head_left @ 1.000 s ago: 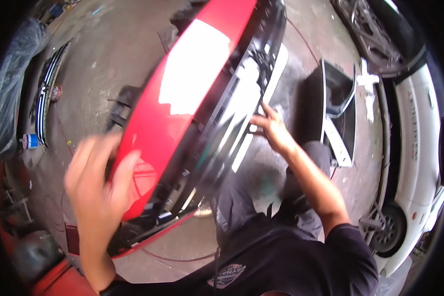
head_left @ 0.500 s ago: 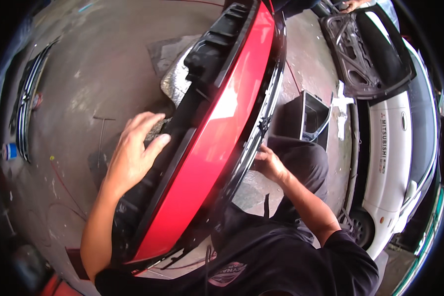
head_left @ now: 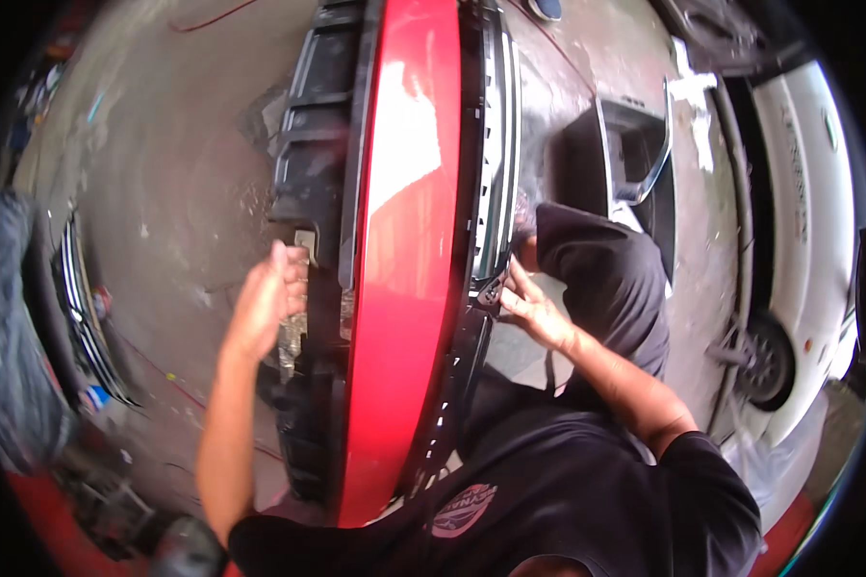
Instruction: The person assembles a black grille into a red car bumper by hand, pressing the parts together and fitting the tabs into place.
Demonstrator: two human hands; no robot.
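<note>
A red car bumper point(head_left: 404, 317) with black plastic along its left edge point(head_left: 313, 125) stands lengthwise before me, upper end away from me. Down its right side runs a black and chrome grille point(head_left: 492, 173) with a dark round emblem point(head_left: 491, 291). My right hand point(head_left: 541, 315) has its fingers on the grille at the emblem. Beside the black plastic on the left is my left hand point(head_left: 267, 300), its fingers extended and slightly blurred, gripping nothing that I can see. Whether its fingertips touch the plastic I cannot tell.
A black box-like part point(head_left: 635, 163) lies on the floor beyond my bent knee point(head_left: 601, 260). To the right stands a white car point(head_left: 803, 192). A chrome-striped grille point(head_left: 89, 308) lies at the left, near dark plastic sheeting point(head_left: 14, 337).
The bumper, slanted before, now runs nearly straight up the view, which has shifted. My left hand's fingers have come closer together. My right hand stays at the grille's emblem.
</note>
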